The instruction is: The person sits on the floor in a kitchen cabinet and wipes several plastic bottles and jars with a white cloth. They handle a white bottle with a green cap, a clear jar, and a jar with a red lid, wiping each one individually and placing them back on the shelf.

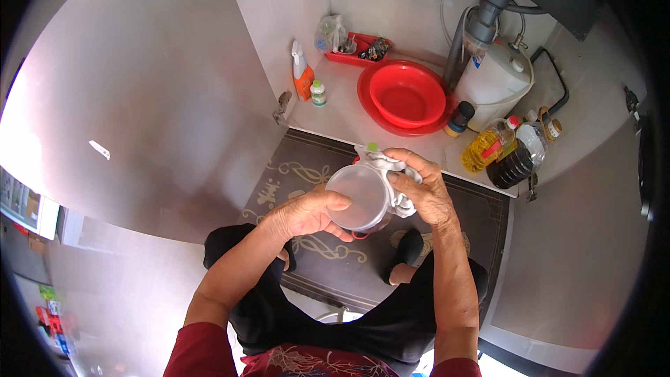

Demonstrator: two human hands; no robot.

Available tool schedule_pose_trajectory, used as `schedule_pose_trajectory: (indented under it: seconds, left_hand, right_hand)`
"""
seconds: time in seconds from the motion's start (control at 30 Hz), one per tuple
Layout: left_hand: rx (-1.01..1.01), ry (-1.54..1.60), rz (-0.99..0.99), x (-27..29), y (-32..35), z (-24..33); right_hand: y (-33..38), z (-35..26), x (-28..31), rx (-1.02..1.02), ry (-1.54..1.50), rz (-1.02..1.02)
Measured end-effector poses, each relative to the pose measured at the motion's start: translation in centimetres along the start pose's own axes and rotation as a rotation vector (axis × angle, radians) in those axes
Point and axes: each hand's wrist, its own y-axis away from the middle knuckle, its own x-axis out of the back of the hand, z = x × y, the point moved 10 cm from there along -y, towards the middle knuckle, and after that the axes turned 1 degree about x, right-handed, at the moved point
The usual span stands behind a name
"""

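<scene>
In front of me, my left hand [314, 212] grips a round, translucent plastic container [359, 197] by its near left side, thumb on the flat top. A crumpled white cloth [403, 202] is bunched in my right hand [427, 192], pressed to the container's right side. The cloth hides part of the far rim. Just beyond the cloth shows a small green piece [372, 146]; what it belongs to is hidden. A bit of red peeks out below the container, too small to name.
An open cabinet holds red basins [407, 94], a red tray [342, 57], an orange spray bottle [303, 73], a small green-capped bottle [318, 92], a white tank [492, 77], an oil bottle [481, 150] and a dark bottle [513, 166]. Cabinet doors flank me; a patterned mat [328, 265] lies below.
</scene>
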Motion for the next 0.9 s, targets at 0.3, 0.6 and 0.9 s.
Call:
schedule_pose_trajectory:
  seconds: [0.3, 0.6, 0.9]
  left_hand:
    - [-0.131, 0.440, 0.139, 0.4, -0.8, 0.0]
    - [-0.323, 0.607, 0.216, 2.4, -1.6, 1.2]
    - [-0.178, 0.577, 0.223, 2.8, -1.4, -0.5]
  right_hand:
    - [-0.9, 0.5, -0.7, 0.105, 0.071, 0.139]
    - [3.2, -0.2, -9.6, 0.566, 0.774, 0.068]
    - [3.1, 4.1, -3.7, 0.263, 0.170, 0.279]
